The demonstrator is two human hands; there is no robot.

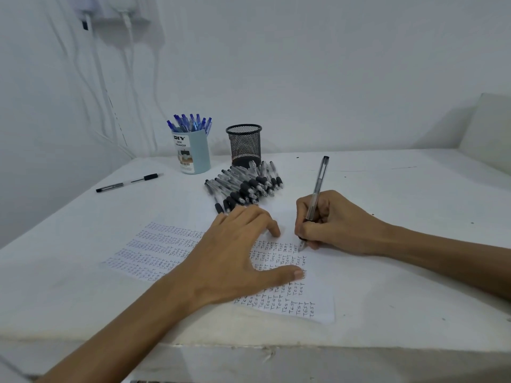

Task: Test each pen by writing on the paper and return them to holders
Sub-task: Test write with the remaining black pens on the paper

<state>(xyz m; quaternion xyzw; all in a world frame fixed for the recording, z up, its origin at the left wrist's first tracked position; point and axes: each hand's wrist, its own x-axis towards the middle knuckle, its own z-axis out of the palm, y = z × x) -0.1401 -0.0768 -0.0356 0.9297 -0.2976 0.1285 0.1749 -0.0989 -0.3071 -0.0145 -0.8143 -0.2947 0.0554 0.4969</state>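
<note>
My right hand (329, 223) grips a clear black-ink pen (316, 192) with its tip on the paper (318, 308), which is covered with rows of the word "TEST". My left hand (235, 250) presses flat on the sheet, fingers spread. A pile of several black pens (246, 185) lies just beyond the paper. Behind it stands a black mesh holder (244, 143) with no pens showing in it. To its left, a light blue holder (193, 150) carries several blue pens (190, 123).
One black pen (128, 182) lies alone at the left of the white table (414, 189). White cables hang down the wall at the back left. The table's front edge (249, 346) runs close below my forearms.
</note>
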